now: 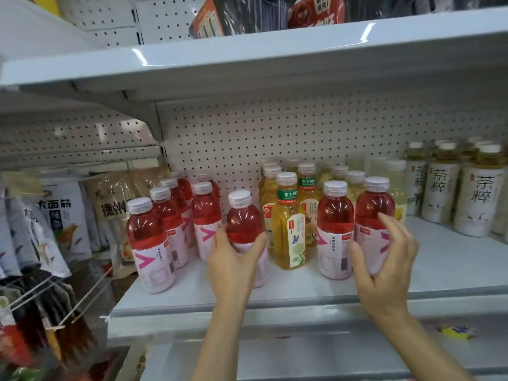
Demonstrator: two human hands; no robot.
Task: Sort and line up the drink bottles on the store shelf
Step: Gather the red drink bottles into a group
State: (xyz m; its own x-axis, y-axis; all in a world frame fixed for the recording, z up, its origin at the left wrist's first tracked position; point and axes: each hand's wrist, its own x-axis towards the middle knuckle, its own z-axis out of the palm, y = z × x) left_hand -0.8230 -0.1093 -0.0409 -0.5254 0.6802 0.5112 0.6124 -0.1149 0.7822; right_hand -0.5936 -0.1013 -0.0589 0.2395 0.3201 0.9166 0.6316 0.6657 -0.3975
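Note:
My left hand (233, 259) is wrapped around a red drink bottle (243, 218) standing on the white shelf (302, 287), just right of a group of several red bottles (176, 213). My right hand (384, 259) has its fingers spread around another red bottle (373, 210) at the front; whether it grips it I cannot tell. A further red bottle (334, 215) stands left of that one. Between my hands stands a yellow tea bottle (288, 224) with a green neck label, with more yellow bottles (308, 193) behind it.
Tall white-labelled tea bottles (478, 193) fill the shelf's right end. Pale bottles (390, 177) stand at the back. An upper shelf (275, 59) overhangs. Snack bags (57, 215) hang on hooks to the left, beyond the shelf's edge.

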